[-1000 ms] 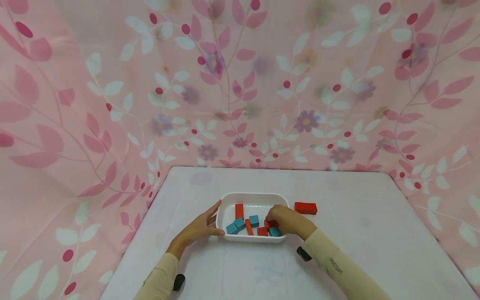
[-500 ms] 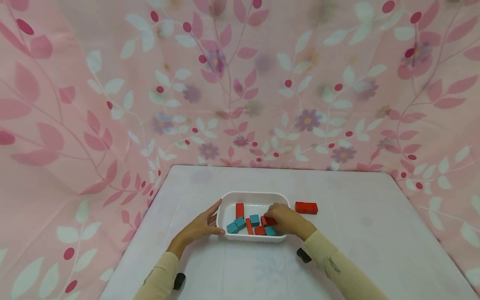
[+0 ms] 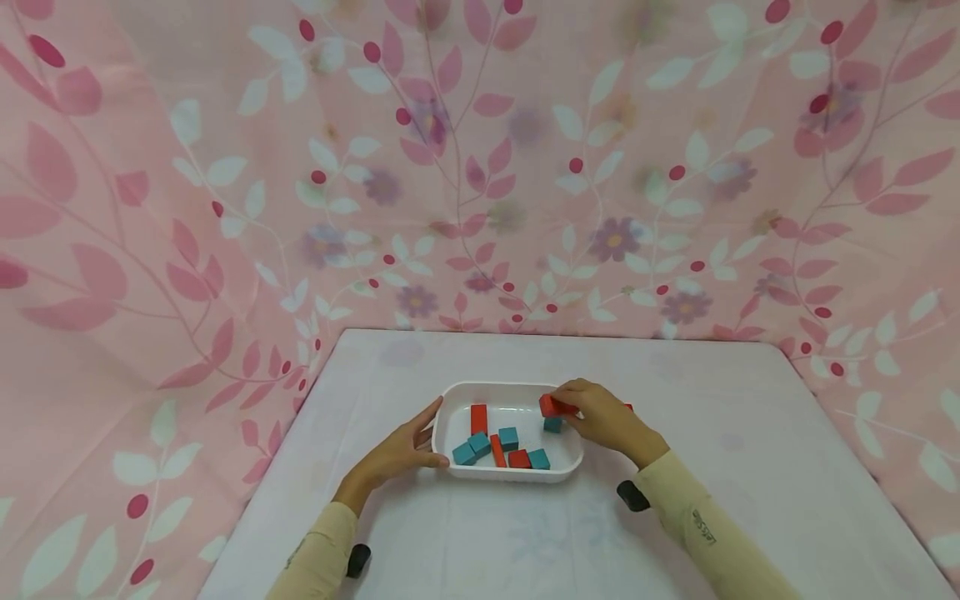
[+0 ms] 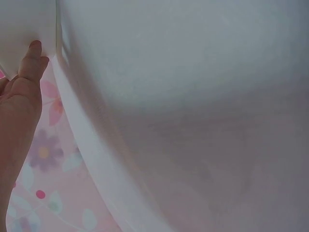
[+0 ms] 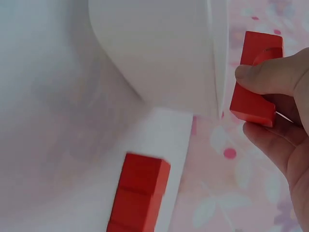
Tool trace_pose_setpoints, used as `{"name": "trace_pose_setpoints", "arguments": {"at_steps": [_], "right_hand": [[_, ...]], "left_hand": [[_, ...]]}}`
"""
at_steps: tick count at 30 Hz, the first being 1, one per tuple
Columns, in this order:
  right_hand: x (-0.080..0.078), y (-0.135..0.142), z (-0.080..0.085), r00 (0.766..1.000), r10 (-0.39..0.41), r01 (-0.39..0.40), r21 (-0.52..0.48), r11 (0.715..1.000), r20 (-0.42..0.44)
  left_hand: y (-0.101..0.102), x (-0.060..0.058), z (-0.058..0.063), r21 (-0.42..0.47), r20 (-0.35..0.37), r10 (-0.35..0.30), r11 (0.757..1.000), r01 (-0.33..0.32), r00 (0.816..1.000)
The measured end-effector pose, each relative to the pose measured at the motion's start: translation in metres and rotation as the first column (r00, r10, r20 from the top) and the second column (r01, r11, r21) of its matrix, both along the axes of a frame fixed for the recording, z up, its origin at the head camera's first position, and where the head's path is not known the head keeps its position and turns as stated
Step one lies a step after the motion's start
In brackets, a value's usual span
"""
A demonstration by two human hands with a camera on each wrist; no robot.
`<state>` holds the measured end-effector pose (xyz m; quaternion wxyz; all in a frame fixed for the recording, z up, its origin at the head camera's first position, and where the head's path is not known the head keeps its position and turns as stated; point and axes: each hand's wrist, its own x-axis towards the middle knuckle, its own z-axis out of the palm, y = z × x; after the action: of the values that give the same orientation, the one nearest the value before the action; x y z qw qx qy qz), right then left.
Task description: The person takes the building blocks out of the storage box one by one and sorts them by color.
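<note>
My left hand [image 3: 405,446] rests on the left end of the white tray [image 3: 510,473], thumb at the front rim, fingers along the outer wall. In the left wrist view, its fingers [image 4: 33,63] lie straight against the tray. My right hand [image 3: 603,417] pinches a red arch block [image 5: 253,79] between thumb and fingers, over the tray's right side. Beneath it is a teal cube [image 3: 552,425]. The tray also holds an upright-lying red block [image 3: 478,419], a thin red block [image 3: 498,451], another red block [image 3: 519,459] and several teal blocks [image 3: 508,438].
Right of the tray, red blocks [image 5: 137,193] lie in a row on the white-covered table [image 3: 675,533]; my right hand hides most of them in the head view. A pink floral cloth [image 3: 480,167] hangs behind and beside the table.
My right hand has lifted the red arch block from the tray's right front and moved it up and to the right, uncovering a teal cube. The left hand stays at the tray.
</note>
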<state>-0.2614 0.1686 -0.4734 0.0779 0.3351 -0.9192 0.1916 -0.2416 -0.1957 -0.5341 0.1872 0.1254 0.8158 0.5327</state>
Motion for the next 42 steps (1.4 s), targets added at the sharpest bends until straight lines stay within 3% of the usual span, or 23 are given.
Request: {"name": "trace_pose_setpoints", "arguments": {"at_steps": [5, 11, 18, 22, 28, 35, 42], "right_hand": [[0.001, 0.03, 0.003, 0.997, -0.069, 0.067, -0.034, 0.997, -0.037], [0.007, 0.071, 0.004, 0.99, -0.143, 0.143, -0.063, 0.988, 0.008], [0.01, 0.12, -0.011, 0.976, -0.218, 0.218, -0.053, 0.974, 0.007], [0.011, 0.137, -0.025, 0.96, -0.273, 0.276, -0.041, 0.96, 0.061], [0.005, 0.147, -0.048, 0.917, -0.35, 0.359, -0.012, 0.933, 0.191], [-0.001, 0.142, -0.059, 0.914, -0.343, 0.356, -0.02, 0.934, 0.217], [-0.005, 0.134, -0.062, 0.885, -0.37, 0.39, -0.016, 0.921, 0.284]], "left_hand": [[0.002, 0.001, 0.002, -0.004, 0.012, 0.008, 1.0, -0.008, 1.0], [0.0, 0.0, 0.0, 0.005, 0.002, 0.001, 1.0, -0.001, 1.0], [0.001, 0.0, 0.001, 0.016, 0.009, -0.002, 1.0, 0.001, 1.0], [0.001, 0.001, 0.002, 0.016, 0.005, -0.01, 1.0, 0.01, 1.0], [-0.001, 0.001, 0.003, 0.04, -0.019, -0.04, 0.998, 0.041, 0.999], [-0.002, 0.001, 0.002, 0.051, -0.013, -0.046, 0.998, 0.047, 0.999], [0.001, 0.001, 0.003, 0.039, -0.007, -0.033, 0.999, 0.033, 0.999]]}}
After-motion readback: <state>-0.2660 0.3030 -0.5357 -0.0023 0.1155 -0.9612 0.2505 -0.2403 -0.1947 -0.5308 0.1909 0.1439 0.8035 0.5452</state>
